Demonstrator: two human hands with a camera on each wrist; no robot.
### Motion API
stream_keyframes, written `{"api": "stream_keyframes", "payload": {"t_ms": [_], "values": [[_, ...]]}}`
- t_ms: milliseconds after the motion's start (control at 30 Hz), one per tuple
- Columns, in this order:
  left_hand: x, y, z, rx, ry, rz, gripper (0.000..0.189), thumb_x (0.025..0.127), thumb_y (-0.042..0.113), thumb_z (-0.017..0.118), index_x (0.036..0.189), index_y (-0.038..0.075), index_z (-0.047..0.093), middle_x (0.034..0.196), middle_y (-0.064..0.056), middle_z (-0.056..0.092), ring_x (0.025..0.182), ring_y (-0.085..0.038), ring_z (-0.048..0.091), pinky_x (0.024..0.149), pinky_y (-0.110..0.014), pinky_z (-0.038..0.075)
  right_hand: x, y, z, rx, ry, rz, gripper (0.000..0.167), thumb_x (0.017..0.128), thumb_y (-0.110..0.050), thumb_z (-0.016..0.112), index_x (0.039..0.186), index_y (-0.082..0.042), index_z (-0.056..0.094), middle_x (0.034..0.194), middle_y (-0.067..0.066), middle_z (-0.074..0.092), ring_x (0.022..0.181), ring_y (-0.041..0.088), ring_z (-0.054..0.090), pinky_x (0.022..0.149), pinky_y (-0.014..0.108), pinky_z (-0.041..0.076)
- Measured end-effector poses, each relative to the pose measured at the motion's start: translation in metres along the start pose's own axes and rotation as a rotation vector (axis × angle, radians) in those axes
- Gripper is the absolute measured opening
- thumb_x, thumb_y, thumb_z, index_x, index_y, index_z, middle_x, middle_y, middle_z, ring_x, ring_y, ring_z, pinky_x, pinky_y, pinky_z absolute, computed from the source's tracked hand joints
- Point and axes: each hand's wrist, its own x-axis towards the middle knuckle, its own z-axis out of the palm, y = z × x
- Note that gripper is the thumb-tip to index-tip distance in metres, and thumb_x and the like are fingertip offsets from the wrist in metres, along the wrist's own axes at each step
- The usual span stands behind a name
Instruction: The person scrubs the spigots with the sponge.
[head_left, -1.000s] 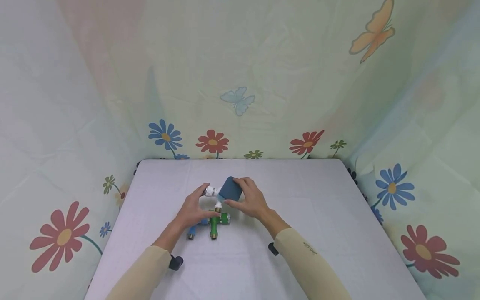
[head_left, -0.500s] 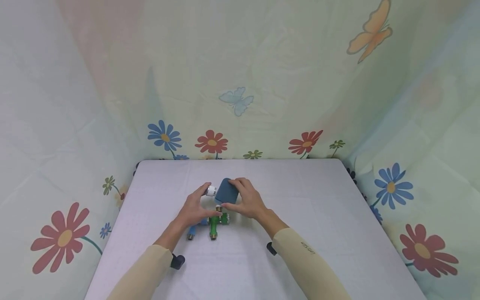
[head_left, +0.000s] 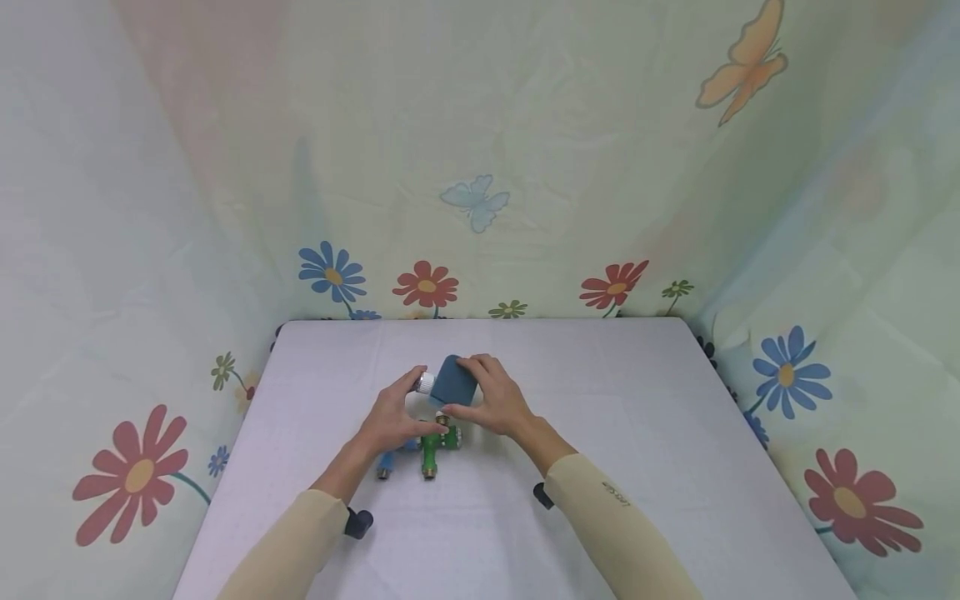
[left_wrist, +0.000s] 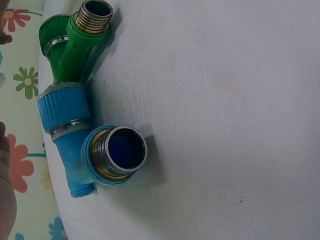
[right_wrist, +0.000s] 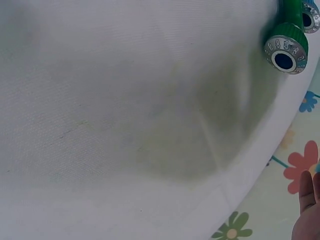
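My left hand (head_left: 388, 419) holds a white pipe fitting (head_left: 426, 382) by its ribbed collar, thumb low near the metal-threaded end. In my right hand (head_left: 498, 404) a dark blue square pad with rounded corners (head_left: 453, 382) is pinched between thumb and fingers, tilted, and it hides most of the white fitting. Below the hands a green pipe fitting (head_left: 429, 457) and a blue pipe fitting (left_wrist: 70, 145) lie joined on the table, threaded outlets showing. In the right wrist view, the green fitting's ribbed collar (right_wrist: 287, 45) appears at top right.
A white cloth-covered table (head_left: 600, 467) spreads around the hands, its far edge against a curtain (head_left: 570, 125) printed with flowers and butterflies. Dark wrist camera mounts (head_left: 358, 524) sit under the forearms.
My right hand has shifted slightly left with the blue pad, which now covers more of the white fitting. The left hand has barely moved, and the green and blue fittings stay in place.
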Motion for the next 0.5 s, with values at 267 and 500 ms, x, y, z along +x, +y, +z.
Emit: {"api": "stream_keyframes", "payload": {"t_ms": [267,500], "values": [[-0.0005,-0.0006,0.0004,-0.023,0.0,0.015,0.109,0.07,0.037,0.098,0.16,0.022,0.038,0.148,-0.005,0.059,0.134,-0.032,0.059,0.105,-0.059,0.053,0.0019,-0.0015,-0.0017,0.01,0.0,-0.013,0.09,0.081,-0.066,0.079,0.153,-0.021,0.048,0.149,0.007,0.05,0.135,0.026,0.051,0.109,0.047,0.054],[-0.0005,-0.0007,0.0007,0.008,0.006,0.013,0.109,0.069,0.041,0.098,0.159,0.022,0.039,0.149,-0.008,0.058,0.135,-0.034,0.058,0.107,-0.061,0.051,0.0024,-0.0021,-0.0021,0.009,0.003,-0.024,0.091,0.081,-0.066,0.079,0.153,-0.02,0.048,0.149,0.007,0.05,0.135,0.025,0.051,0.109,0.045,0.054]]}}
